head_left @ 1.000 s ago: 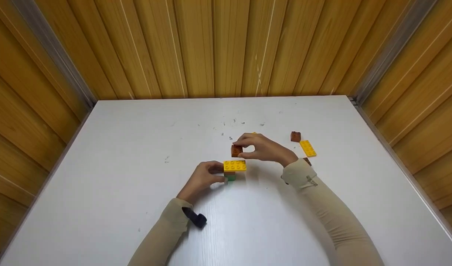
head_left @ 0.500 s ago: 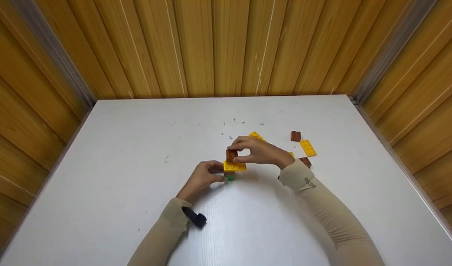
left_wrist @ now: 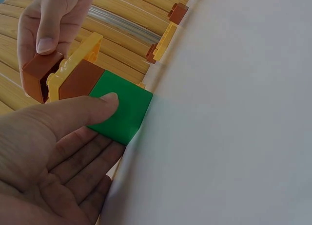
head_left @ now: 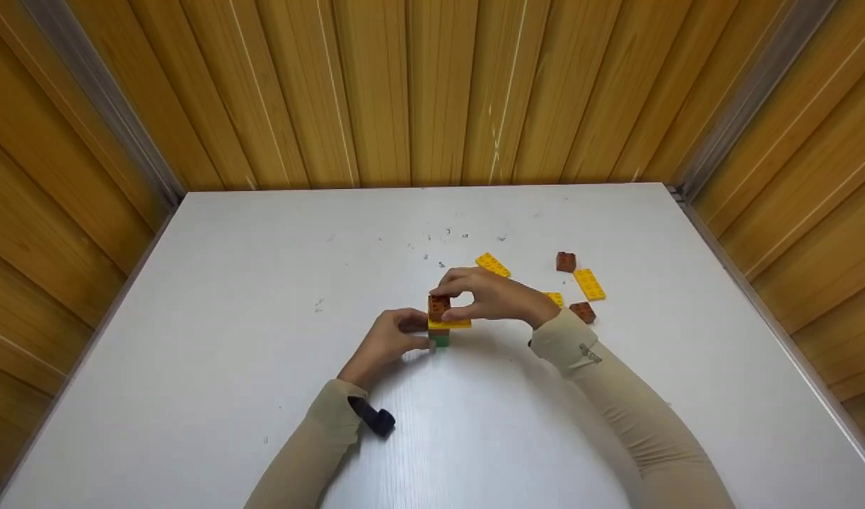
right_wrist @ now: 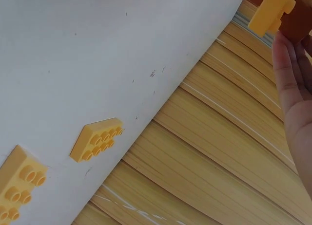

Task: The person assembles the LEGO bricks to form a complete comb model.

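My left hand (head_left: pixel 384 343) grips the base of a small stack of toy building bricks, the thumb lying on the green brick (left_wrist: pixel 127 108) at the bottom. Above the green one sits a brown brick (left_wrist: pixel 82 79), capped by a yellow plate brick (left_wrist: pixel 62 78) that overhangs to the right. Between thumb and fingers, my right hand (head_left: pixel 494 295) pinches another brown brick (head_left: pixel 438 307) over the left end of the plate. In the left wrist view this brick meets the plate's studs at a slight tilt, with a dark gap showing. The right wrist view catches only part of the stack.
On the white table (head_left: pixel 262 283), several loose bricks lie to the right: a yellow plate (head_left: pixel 493 264) behind the right hand, another yellow plate (head_left: pixel 589 284), a partly hidden yellow piece (head_left: pixel 554 298), and two brown bricks, one far (head_left: pixel 566 261), one near (head_left: pixel 583 312). Wood-patterned walls enclose the table.
My right hand has come down and slightly left, bringing its brown brick from above the yellow plate onto its left end. The left hand and the stack's base stay in place.
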The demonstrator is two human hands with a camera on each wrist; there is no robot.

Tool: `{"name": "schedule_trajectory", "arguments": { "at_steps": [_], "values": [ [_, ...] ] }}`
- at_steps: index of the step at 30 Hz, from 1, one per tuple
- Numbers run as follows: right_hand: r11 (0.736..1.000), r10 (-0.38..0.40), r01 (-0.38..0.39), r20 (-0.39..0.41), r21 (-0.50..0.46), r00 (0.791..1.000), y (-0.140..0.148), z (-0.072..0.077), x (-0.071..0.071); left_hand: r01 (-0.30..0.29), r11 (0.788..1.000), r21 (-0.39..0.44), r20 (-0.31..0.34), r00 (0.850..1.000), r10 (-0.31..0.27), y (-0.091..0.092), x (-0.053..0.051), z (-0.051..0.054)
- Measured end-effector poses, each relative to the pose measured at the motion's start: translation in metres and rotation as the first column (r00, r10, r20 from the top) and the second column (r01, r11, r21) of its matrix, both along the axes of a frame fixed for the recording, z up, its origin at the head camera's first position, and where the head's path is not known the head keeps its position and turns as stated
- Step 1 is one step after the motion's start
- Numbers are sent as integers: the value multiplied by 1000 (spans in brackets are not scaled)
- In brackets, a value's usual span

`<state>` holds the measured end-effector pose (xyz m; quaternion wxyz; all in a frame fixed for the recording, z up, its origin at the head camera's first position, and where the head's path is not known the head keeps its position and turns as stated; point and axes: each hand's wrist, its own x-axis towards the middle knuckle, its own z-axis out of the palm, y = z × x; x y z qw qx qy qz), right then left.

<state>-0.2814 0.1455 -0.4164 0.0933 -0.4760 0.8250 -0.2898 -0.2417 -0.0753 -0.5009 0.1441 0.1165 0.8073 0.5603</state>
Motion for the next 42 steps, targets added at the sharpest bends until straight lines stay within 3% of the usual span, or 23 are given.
{"name": "schedule_trajectory", "arguments": {
  "at_steps": [20,29,30,42],
  "values": [
    [1000,2,-3,36,23,999,-1,0,3,7,999,36,-11,1000,-7,0,0,0],
    [1000,-9,8,81,17,997,-2,-1,2,6,1000,23,-20,1000,-6,0,3,6],
    [1000,-11,10,84,17,996,-2,-1,2,4,1000,21,-19,1000,-3,0,1,1],
    [1000,-26,25,121,14,992,-3,-3,2,-2,1000,-13,-17,1000,2,0,0,1]
  ]
}}
